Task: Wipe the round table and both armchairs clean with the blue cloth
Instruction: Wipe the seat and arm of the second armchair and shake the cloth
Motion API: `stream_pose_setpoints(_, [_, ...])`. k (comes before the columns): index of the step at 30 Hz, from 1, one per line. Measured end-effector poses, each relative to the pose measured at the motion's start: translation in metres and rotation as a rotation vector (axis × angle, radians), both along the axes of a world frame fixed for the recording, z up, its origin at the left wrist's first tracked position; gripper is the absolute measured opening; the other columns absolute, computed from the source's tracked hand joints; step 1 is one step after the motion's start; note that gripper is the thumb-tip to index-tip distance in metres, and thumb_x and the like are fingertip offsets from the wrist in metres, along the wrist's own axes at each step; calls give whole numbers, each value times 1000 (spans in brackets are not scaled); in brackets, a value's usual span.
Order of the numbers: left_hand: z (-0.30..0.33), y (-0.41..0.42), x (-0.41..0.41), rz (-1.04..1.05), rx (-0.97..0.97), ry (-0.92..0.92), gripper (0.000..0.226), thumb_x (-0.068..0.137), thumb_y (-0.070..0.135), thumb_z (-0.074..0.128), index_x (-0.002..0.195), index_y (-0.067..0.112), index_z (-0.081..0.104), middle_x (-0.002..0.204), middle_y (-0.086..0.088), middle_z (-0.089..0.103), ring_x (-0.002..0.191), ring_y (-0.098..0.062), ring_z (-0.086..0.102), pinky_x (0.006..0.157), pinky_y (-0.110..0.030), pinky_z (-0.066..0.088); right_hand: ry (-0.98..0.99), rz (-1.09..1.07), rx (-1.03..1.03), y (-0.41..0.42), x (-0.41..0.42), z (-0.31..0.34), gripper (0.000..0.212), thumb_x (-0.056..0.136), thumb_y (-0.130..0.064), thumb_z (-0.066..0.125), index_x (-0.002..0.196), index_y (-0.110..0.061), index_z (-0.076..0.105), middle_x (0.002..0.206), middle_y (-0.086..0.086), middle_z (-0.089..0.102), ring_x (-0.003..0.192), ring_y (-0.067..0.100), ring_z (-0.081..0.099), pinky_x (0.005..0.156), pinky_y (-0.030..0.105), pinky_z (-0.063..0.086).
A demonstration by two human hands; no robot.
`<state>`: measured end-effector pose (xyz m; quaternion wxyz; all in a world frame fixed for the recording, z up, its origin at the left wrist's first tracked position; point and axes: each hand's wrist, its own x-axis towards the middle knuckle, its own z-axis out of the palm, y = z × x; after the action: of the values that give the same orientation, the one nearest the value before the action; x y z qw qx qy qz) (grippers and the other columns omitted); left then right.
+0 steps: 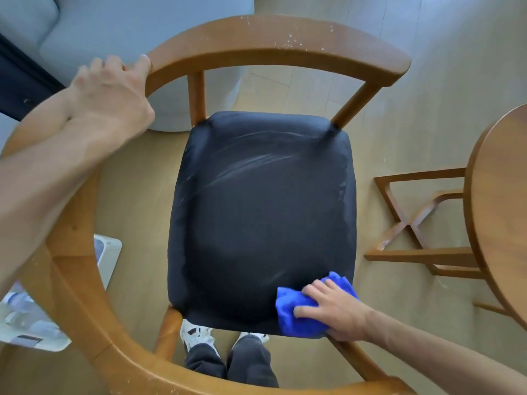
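Both hands are occupied. A crumpled blue cloth [302, 310] is pressed under the curled fingers of the right hand [333, 310] at the near right corner of the black padded seat [262, 212], probably so dust is swept off the edge. Pale streaks are seen farther back on that seat. The curved brown wooden armrest [256, 44] of the armchair is gripped by the left hand [114, 92], apparently to steady the frame. A round wooden table [502, 212] is seen at the right edge, apart from the chair.
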<state>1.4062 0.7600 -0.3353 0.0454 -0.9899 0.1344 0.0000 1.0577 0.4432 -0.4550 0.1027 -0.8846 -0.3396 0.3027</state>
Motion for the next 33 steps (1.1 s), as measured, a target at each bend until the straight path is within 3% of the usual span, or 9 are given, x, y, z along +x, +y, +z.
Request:
stream_pose_setpoints(5, [-1, 0, 0, -9, -1, -2, 47, 86, 4, 45, 132, 7, 38, 99, -34, 49, 88, -49, 47, 79, -52, 39, -7, 557, -71, -15, -4, -1, 57, 71, -32, 71, 118, -47, 42, 109, -5, 52, 91, 18, 53, 79, 30, 49])
stream_pose_setpoints(8, [-1, 3, 0, -3, 9, -5, 47, 86, 4, 45, 132, 7, 38, 99, -33, 49, 87, -48, 47, 79, -52, 39, -51, 433, -119, -39, -8, -1, 64, 61, -28, 75, 115, -48, 45, 111, -6, 56, 88, 17, 57, 75, 28, 50])
stream_pose_setpoints(12, [3, 1, -2, -14, 5, 4, 44, 86, 4, 44, 129, 6, 39, 96, -32, 48, 85, -46, 47, 76, -49, 38, -168, -114, -103, -82, -5, 4, 74, 47, -7, 78, 106, -41, 49, 105, 2, 59, 83, 24, 60, 68, 33, 51])
stream_pose_setpoints(16, [3, 0, -2, 3, 24, 33, 45, 88, 6, 43, 132, 8, 36, 99, -31, 48, 87, -45, 46, 79, -50, 39, -195, -1288, 72, -84, 61, -2, 60, 79, -11, 71, 126, -32, 40, 119, 13, 46, 104, 35, 53, 86, 37, 43])
stream_pose_setpoints(18, [1, 1, -1, 3, 20, 34, 46, 87, 6, 43, 133, 8, 35, 100, -31, 49, 88, -45, 47, 79, -50, 39, -192, -1589, 129, -42, 115, -13, 56, 85, -20, 65, 134, -24, 40, 124, 18, 44, 106, 36, 51, 92, 38, 41])
stream_pose_setpoints(24, [1, 3, 0, -13, -5, 42, 47, 89, 9, 45, 135, 9, 35, 102, -30, 49, 90, -44, 48, 79, -50, 40, -143, -662, 152, 176, 71, -23, 54, 62, -17, 63, 114, -26, 55, 93, 7, 49, 71, 29, 47, 59, 32, 44])
stream_pose_setpoints(28, [0, 4, 0, -23, -8, 47, 48, 90, 8, 45, 136, 7, 34, 105, -31, 50, 94, -45, 49, 83, -50, 40, -62, 109, 118, 137, 28, -20, 51, 69, -21, 61, 116, -35, 48, 98, 4, 54, 71, 23, 47, 62, 31, 45])
stream_pose_setpoints(31, [-3, 2, 1, -10, 6, 31, 48, 89, 7, 44, 135, 6, 34, 106, -32, 50, 94, -46, 49, 83, -51, 40, -212, 44, 97, 56, 73, -13, 50, 69, -17, 69, 114, -33, 54, 101, 9, 59, 73, 28, 54, 63, 36, 49])
stream_pose_setpoints(33, [-4, 2, 1, -6, 16, 30, 49, 87, 6, 44, 135, 5, 34, 107, -33, 50, 94, -47, 49, 83, -51, 39, -332, -450, 12, 3, 124, -12, 54, 69, -9, 70, 120, -24, 58, 106, 18, 56, 84, 40, 57, 71, 44, 51])
